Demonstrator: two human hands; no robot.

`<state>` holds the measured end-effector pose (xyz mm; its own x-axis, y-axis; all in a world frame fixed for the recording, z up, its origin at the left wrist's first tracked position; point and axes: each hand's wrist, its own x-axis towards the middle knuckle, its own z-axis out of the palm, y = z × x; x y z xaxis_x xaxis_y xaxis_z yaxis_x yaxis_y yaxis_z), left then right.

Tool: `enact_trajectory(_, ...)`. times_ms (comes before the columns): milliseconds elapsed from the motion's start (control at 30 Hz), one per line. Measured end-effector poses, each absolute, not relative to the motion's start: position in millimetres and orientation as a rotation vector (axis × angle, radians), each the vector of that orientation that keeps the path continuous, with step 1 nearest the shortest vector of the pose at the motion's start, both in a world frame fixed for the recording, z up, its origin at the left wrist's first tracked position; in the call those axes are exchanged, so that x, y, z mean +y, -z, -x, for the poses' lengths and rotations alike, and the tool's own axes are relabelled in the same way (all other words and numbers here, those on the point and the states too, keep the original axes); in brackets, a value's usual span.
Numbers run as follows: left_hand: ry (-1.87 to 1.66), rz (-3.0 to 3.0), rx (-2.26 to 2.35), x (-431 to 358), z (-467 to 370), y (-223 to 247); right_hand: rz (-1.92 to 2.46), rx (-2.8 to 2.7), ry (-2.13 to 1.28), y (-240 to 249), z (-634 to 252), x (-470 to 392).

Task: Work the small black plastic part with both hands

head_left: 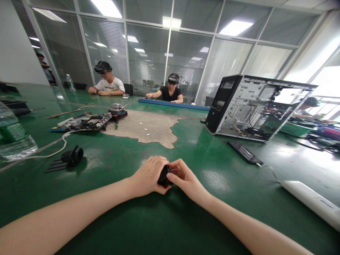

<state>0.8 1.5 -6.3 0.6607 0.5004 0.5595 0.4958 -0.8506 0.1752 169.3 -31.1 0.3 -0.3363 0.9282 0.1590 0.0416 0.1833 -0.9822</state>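
Observation:
Between my two hands, low over the green table (127,223), is a small black object (163,175), boxy with a rounded part on its right side. I cannot make out its exact kind, since my fingers cover much of it. My left hand (151,175) wraps round it from the left, fingers over the far side and thumb at the near side. From the right, my right hand (186,179) pinches its rounded part with thumb and fingertips. Off to the left lies a black plastic piece with flat prongs and a round collar (70,157).
An open computer case (225,106) stands at the right. Near it are a dark flat device (244,152) and a white power strip (310,198). Left are a circuit board (82,122), a cooler fan (117,109) and a water bottle (14,134). Two people sit across the table.

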Motion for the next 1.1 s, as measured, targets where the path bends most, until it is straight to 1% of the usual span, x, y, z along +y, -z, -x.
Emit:
enact_trajectory(167, -0.940, -2.849, 0.885, 1.4, -1.2, 6.1, 0.984, -1.630, -1.286, 2.0, -171.9, -30.5)
enact_trajectory(367, -0.924, -2.822, 0.917, 1.5, -1.5, 5.6, 0.849, -1.625, -1.349, 1.3, -173.2, -33.2)
enact_trajectory(733, -0.914, -2.815, 0.933, -2.0, -3.0, 1.1, 0.973, -1.594, -1.299, 1.7, -171.7, -27.7)
enact_trajectory(967, -0.942, -2.805, 0.947, -2.9, -3.2, 2.3, 0.871, -1.592, -1.362, -2.0, -172.3, -34.4)
enact_trajectory(1100, -0.939, -2.801, 0.938, -3.5, -3.0, 0.9, 0.909, -1.564, -1.317, -3.7, -169.6, -33.6)
